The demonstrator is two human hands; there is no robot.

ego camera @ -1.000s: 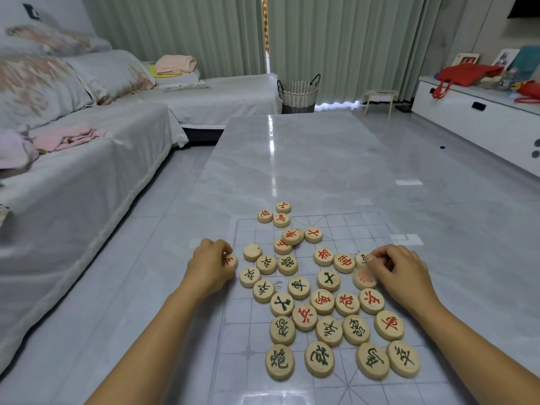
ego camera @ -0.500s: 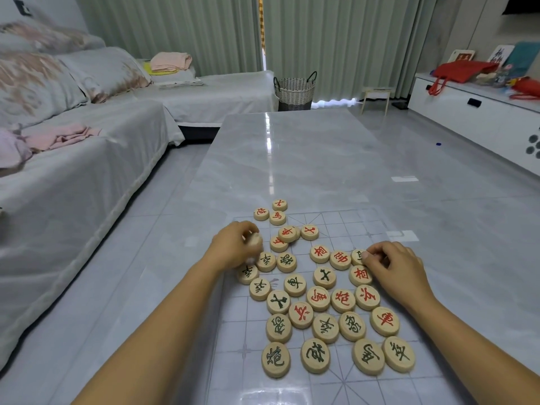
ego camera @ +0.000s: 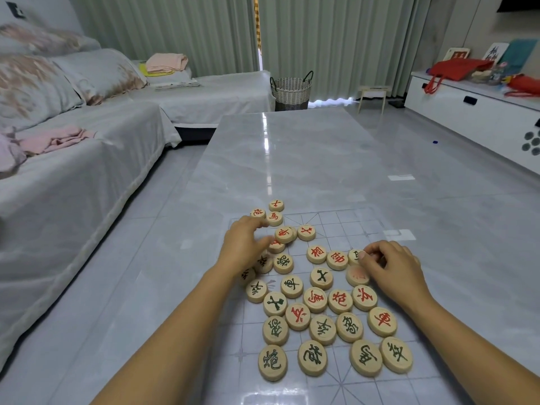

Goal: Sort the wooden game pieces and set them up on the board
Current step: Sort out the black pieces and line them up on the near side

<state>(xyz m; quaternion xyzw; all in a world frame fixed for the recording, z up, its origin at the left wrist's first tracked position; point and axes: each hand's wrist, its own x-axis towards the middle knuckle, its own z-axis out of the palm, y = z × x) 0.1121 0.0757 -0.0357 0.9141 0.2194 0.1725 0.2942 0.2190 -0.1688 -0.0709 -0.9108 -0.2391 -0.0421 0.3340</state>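
Note:
Round wooden pieces with red or green characters lie in a loose heap (ego camera: 321, 305) on the clear gridded board (ego camera: 344, 226). Three red-marked pieces (ego camera: 274, 219) sit apart at the board's far left corner. My left hand (ego camera: 244, 247) is stretched over the heap's far left part, its fingertips close to those three and its thumb by a stacked red piece (ego camera: 284, 234). Its palm is hidden, so I cannot tell if it holds a piece. My right hand (ego camera: 391, 267) is curled at the heap's right side, thumb and fingers pinching a green-marked piece (ego camera: 354, 255).
The board lies on a glossy grey table (ego camera: 292, 159). A sofa with cushions and pink cloths (ego camera: 58, 176) runs along the left. A wicker basket (ego camera: 290, 89) stands beyond the table's far end, and a white cabinet (ego camera: 479, 112) is on the right.
My left hand rose from the heap's left edge with a piece and moved forward towards the three red pieces. My right hand has stayed on the same piece.

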